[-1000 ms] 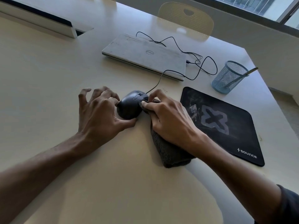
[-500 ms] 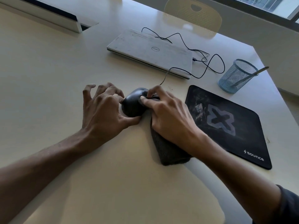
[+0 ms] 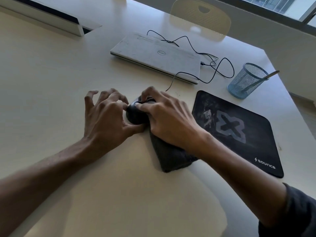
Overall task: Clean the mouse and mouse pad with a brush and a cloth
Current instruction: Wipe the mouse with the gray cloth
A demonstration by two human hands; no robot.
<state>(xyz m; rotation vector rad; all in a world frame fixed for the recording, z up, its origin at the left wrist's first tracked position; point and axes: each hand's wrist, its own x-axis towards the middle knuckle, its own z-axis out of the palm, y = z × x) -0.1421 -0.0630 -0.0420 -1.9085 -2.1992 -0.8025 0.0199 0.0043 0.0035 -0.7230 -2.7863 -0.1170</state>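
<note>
Pinching the mouse (image 3: 135, 115) at frame centre between thumb and fingertips, the left hand (image 3: 106, 120) should brace it while the right hand (image 3: 167, 122), gripping the dark cloth (image 3: 171, 158), wipes firmly; mouse pad (image 3: 239, 130) at right awaits cleaning.

Mouse pad (image 3: 239, 132) right of mouse (image 3: 135, 115)

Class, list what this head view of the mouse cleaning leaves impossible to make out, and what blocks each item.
- Mouse: buttons and front, covered by the right hand and cloth.
- Tool in the mesh cup: only its handle end shows, so its kind is unclear.
- Cable plug: too small.
</note>
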